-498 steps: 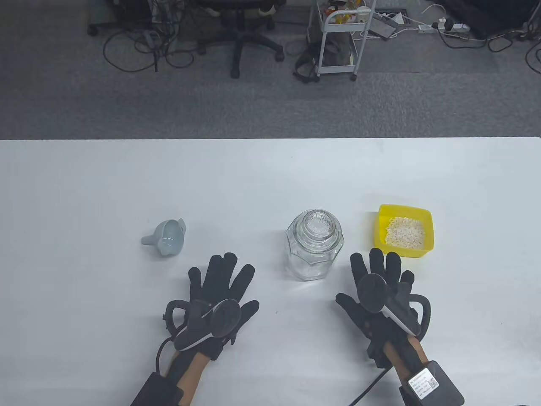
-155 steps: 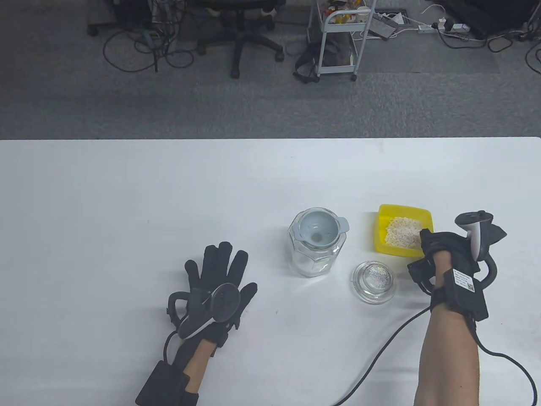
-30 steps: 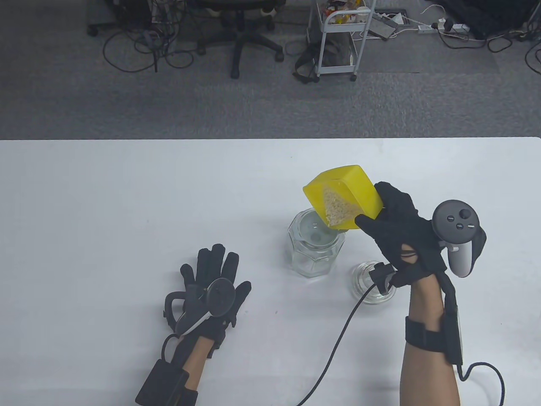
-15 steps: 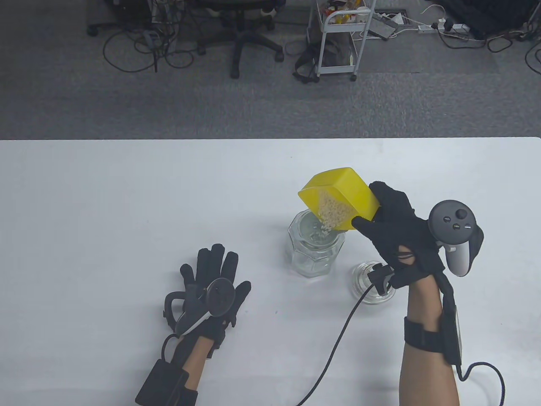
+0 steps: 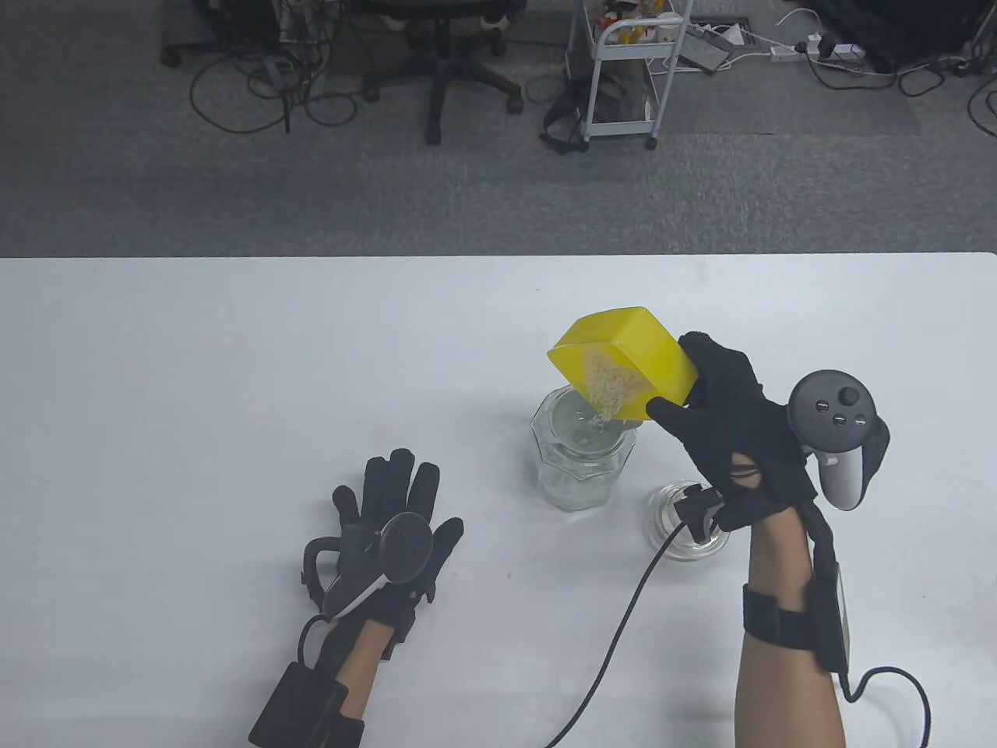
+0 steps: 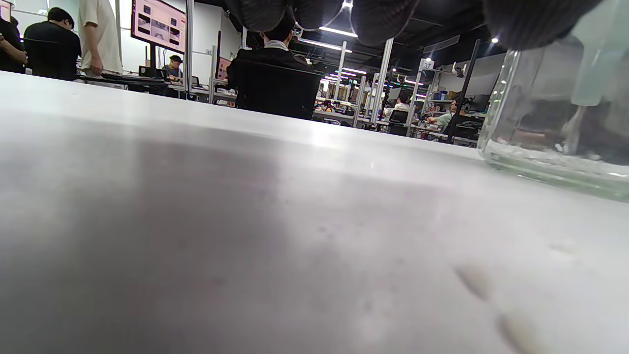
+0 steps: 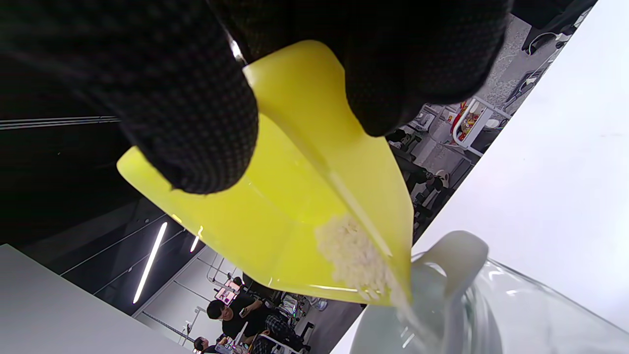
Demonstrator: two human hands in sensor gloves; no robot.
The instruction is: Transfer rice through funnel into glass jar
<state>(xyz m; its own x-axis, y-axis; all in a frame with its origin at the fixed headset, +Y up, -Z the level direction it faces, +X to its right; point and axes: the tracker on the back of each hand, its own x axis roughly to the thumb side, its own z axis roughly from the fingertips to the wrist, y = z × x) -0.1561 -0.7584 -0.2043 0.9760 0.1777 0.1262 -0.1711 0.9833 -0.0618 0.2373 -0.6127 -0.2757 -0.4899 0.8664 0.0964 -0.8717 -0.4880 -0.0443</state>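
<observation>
Right hand (image 5: pixel 732 436) grips yellow tub (image 5: pixel 623 362) by its back end, thumb on near side, fingers (image 7: pixel 186 98) wrapped over wall; tub raised off table (image 5: pixel 234 374) and tipped steeply, low corner pointing approx 7 o'clock down at funnel (image 5: pixel 580 425). Rice (image 5: pixel 607 382) bunched in that low corner, grains spilling over lip into funnel; in right wrist view rice (image 7: pixel 354 258) sits at tub (image 7: pixel 295 196) corner w/ a thin stream dropping past funnel rim (image 7: pixel 454 255). Funnel sits in mouth of glass jar (image 5: pixel 580 467), jar upright on table, roughly table centre-right. Left wrist view shows jar (image 6: pixel 555 123) base w/ a thin layer of rice on bottom and funnel spout hanging inside, stream of grains below it. Glass lid (image 5: pixel 685 538) lies flat on table at approx 4 o'clock of jar, just beside it, partly hidden by right wrist. Left hand (image 5: pixel 389 522) lies palm-down on table, fingers spread, grasping nothing, at approx 8 o'clock of jar and well apart from it; its fingertips (image 6: pixel 383 19) hang into top of left wrist view. Black cable (image 5: pixel 623 623) runs from right wrist across table to near edge. Beyond far table edge: grey carpet, office chair (image 5: pixel 459 62), white trolley (image 5: pixel 623 70), floor cables.
</observation>
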